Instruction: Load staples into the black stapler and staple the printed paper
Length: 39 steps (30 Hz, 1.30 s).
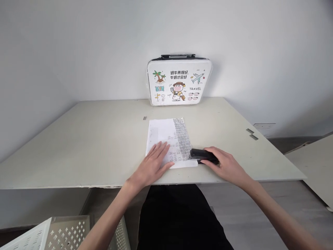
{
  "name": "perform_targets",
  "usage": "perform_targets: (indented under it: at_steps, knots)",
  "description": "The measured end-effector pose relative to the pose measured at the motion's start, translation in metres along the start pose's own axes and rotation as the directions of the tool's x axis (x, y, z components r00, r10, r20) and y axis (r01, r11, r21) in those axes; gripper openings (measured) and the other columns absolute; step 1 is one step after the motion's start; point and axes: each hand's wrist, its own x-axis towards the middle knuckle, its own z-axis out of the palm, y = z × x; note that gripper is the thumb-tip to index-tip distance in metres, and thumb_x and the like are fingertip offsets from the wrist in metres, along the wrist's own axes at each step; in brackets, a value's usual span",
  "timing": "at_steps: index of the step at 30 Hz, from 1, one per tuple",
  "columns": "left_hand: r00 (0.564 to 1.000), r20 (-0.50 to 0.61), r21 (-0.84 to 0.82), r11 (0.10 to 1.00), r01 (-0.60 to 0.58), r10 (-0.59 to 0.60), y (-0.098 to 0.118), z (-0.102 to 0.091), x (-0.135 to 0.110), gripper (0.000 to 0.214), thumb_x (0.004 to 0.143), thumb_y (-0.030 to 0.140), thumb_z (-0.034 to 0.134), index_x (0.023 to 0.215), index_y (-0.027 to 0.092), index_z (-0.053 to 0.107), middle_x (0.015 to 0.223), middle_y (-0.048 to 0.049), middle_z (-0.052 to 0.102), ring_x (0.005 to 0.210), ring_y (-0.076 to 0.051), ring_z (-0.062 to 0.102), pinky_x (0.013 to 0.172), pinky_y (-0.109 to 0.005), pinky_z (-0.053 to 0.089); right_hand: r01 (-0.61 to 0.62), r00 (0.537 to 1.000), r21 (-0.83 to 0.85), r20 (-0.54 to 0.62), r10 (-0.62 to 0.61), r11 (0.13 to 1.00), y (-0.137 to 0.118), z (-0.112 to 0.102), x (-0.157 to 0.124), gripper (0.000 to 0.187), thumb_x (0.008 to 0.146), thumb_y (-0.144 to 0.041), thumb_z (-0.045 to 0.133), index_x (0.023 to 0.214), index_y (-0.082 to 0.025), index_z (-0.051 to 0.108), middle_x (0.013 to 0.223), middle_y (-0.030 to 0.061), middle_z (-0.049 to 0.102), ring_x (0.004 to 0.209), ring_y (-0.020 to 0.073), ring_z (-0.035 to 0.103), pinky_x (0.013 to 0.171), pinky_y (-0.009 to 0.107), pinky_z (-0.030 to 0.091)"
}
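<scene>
A printed sheet of paper (161,130) lies on the table near its front edge, with a grey patterned strip (183,139) along its right side. My left hand (155,161) rests flat on the lower left of the paper, fingers stretched out. In my right hand (223,162) is a black stapler (201,154), gripped from the right. The stapler's front end is at the paper's lower right edge, near the bottom of the strip. Whether its jaws are pressed together I cannot tell.
A white case with cartoon prints (179,81) stands at the back of the table (85,146), against the wall. One small staple strip (145,118) lies behind the paper; two metal strips (252,134) lie near the right edge. A white perforated basket (67,232) stands below, at lower left.
</scene>
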Motion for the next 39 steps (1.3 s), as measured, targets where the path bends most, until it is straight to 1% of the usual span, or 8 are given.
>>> perform_targets:
  at_steps: [4,9,12,15,20,28,33,39]
  knots:
    - [0.997,-0.028,0.069,0.994,0.079,-0.078,-0.019,-0.012,-0.019,0.067,0.108,0.057,0.035,0.167,0.032,0.013,0.171,0.0003,0.021,0.158,-0.026,0.012,0.131,-0.05,0.018,-0.209,0.971,0.075,-0.101,0.216,0.975,0.024,-0.005,-0.023,0.041,0.094,-0.062,0.058,0.119,-0.03,0.062,0.116,0.0065,0.074,0.094,0.0276,0.07,0.068,0.034,0.056]
    - [0.997,0.031,0.08,0.994,0.075,-0.077,-0.037,-0.018,-0.039,0.063,0.108,0.055,0.037,0.165,0.036,0.019,0.172,0.0042,0.018,0.158,-0.027,0.012,0.13,-0.053,0.018,-0.376,0.872,0.246,-0.232,0.431,0.893,0.037,-0.007,-0.035,0.051,0.084,-0.066,0.068,0.116,-0.027,0.066,0.103,0.0067,0.074,0.073,0.0227,0.066,0.052,0.03,0.048]
    - [0.998,0.038,0.1,0.994,0.04,-0.044,-0.035,-0.019,-0.039,0.061,0.108,0.054,0.037,0.165,0.039,0.02,0.172,0.0058,0.016,0.159,-0.028,0.011,0.13,-0.054,0.014,-0.399,0.815,0.323,-0.303,0.493,0.858,0.038,-0.008,-0.033,0.051,0.082,-0.066,0.069,0.115,-0.026,0.067,0.099,0.0056,0.073,0.078,0.0224,0.066,0.059,0.03,0.051]
    - [0.999,0.051,0.097,0.995,0.013,-0.018,-0.027,-0.017,-0.032,0.061,0.108,0.054,0.039,0.164,0.042,0.019,0.171,0.0067,0.017,0.158,-0.028,0.012,0.13,-0.055,0.013,-0.383,0.785,0.397,-0.336,0.52,0.834,0.037,-0.009,-0.029,0.049,0.082,-0.064,0.07,0.112,-0.025,0.068,0.102,0.0051,0.073,0.089,0.024,0.067,0.073,0.032,0.054]
    - [0.992,0.118,0.065,0.997,-0.048,0.04,-0.004,-0.006,-0.003,0.064,0.108,0.058,0.033,0.166,0.038,0.015,0.172,0.0031,0.013,0.159,-0.027,0.009,0.13,-0.054,0.012,-0.346,0.762,0.522,-0.328,0.558,0.779,0.037,-0.01,-0.026,0.051,0.081,-0.063,0.072,0.114,-0.024,0.069,0.109,0.0059,0.075,0.098,0.0259,0.068,0.08,0.035,0.054]
    - [0.985,0.163,0.018,0.998,-0.057,0.053,0.024,0.029,0.067,0.065,0.105,0.066,0.018,0.164,0.039,0.024,0.172,0.0018,0.017,0.158,-0.038,0.0,0.122,-0.074,0.001,-0.282,0.744,0.627,-0.335,0.578,0.726,0.047,-0.004,-0.026,0.052,0.079,-0.061,0.075,0.113,-0.023,0.07,0.112,0.0079,0.075,0.099,0.0278,0.068,0.083,0.037,0.052]
    - [0.982,0.182,-0.023,0.999,-0.04,0.043,0.043,0.044,0.103,0.073,0.102,0.072,0.017,0.163,0.035,0.029,0.172,-0.0002,0.017,0.157,-0.045,-0.002,0.118,-0.079,-0.002,-0.276,0.732,0.632,-0.35,0.585,0.724,0.045,-0.002,-0.025,0.051,0.079,-0.06,0.077,0.114,-0.024,0.069,0.113,0.0059,0.074,0.103,0.027,0.067,0.086,0.035,0.052]
    - [0.982,0.185,-0.051,0.998,-0.033,0.042,0.073,0.065,0.137,0.083,0.093,0.084,0.023,0.161,0.038,0.036,0.172,0.0,0.02,0.155,-0.051,-0.001,0.113,-0.084,-0.007,-0.314,0.728,0.562,-0.374,0.574,0.765,0.041,-0.003,-0.026,0.051,0.079,-0.061,0.075,0.112,-0.023,0.068,0.105,0.0057,0.073,0.097,0.0274,0.068,0.081,0.036,0.054]
